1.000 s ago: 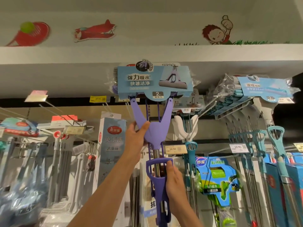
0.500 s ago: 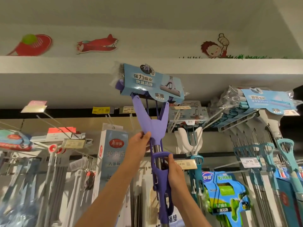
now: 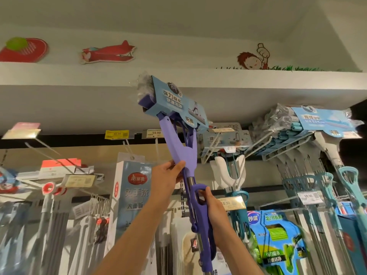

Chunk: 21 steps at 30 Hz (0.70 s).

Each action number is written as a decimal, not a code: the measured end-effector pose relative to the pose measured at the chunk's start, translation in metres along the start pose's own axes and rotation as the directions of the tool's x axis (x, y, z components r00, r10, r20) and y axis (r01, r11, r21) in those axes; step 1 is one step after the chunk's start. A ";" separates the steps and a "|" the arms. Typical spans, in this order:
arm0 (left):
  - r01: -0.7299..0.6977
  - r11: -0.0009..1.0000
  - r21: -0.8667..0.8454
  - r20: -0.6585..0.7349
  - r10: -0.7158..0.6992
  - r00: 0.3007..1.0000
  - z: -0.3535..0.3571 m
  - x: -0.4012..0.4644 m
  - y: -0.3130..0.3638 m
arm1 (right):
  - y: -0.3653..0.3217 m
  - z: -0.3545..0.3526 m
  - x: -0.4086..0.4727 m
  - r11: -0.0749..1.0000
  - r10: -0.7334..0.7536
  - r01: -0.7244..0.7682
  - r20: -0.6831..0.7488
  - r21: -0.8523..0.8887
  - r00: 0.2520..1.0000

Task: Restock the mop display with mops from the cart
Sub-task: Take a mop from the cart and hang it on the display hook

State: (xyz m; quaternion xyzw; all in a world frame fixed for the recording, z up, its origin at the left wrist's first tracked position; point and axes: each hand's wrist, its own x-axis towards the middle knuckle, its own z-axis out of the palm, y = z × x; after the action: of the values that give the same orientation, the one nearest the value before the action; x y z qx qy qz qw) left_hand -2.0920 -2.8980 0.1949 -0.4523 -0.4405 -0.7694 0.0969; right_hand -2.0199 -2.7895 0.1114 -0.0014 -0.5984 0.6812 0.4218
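mop (image 3: 186, 153): purple frame, light blue card sleeve
hanging mops (image 3: 327, 175): teal, far right
price tag (image 3: 116, 134): yellow
plane cutout (image 3: 108, 53): red

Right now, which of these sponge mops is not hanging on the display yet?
The purple mop, gripped by the left hand and right hand, tilted. The white-forked mop and teal mops hang on hooks.

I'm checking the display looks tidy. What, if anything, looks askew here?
The purple mop leans, head tipped up-left, gripped by the left hand and right hand, not hung. The white-forked mop beside it hangs straight.
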 end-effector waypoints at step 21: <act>0.010 1.000 0.030 -0.110 -0.007 0.994 0.026 0.044 -0.060 | 0.030 -0.021 0.073 0.991 0.118 -0.123 0.083 0.056 0.990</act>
State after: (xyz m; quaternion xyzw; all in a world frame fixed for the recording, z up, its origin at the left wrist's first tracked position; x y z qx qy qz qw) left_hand -2.1341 -2.8318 0.1993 -0.4058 -0.4481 -0.7868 0.1246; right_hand -2.0737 -2.7279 0.1178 0.0022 -0.5924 0.7229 0.3556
